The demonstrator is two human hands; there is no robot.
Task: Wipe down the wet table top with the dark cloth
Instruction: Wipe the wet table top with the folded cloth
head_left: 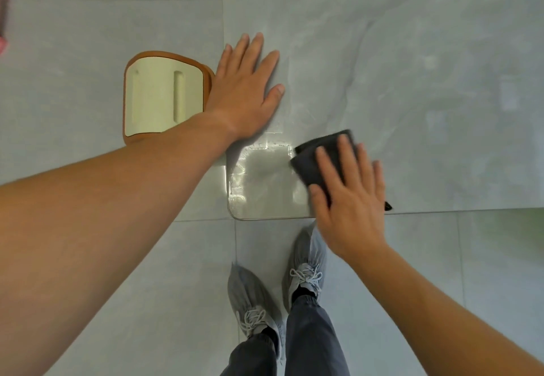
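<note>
The table top (pixel 412 81) is clear glass with a rounded near-left corner, and the grey floor tiles show through it. Water streaks and a wet glare patch (pixel 259 169) lie at that corner. The dark grey cloth (pixel 309 163) is folded and lies flat on the glass at the right edge of the wet patch. My right hand (pixel 350 199) presses down on the cloth with fingers spread, blurred by motion. A dark cloth tip pokes out by the front edge under my wrist. My left hand (pixel 247 90) rests flat and open on the glass, farther in near the left edge.
A stool or chair seat (pixel 159 99), cream with a brown rim, stands just left of the table, below my left forearm. My feet in grey shoe covers (pixel 253 302) stand on the tiled floor at the table's front edge. Something pink (pixel 4 8) shows at the far left.
</note>
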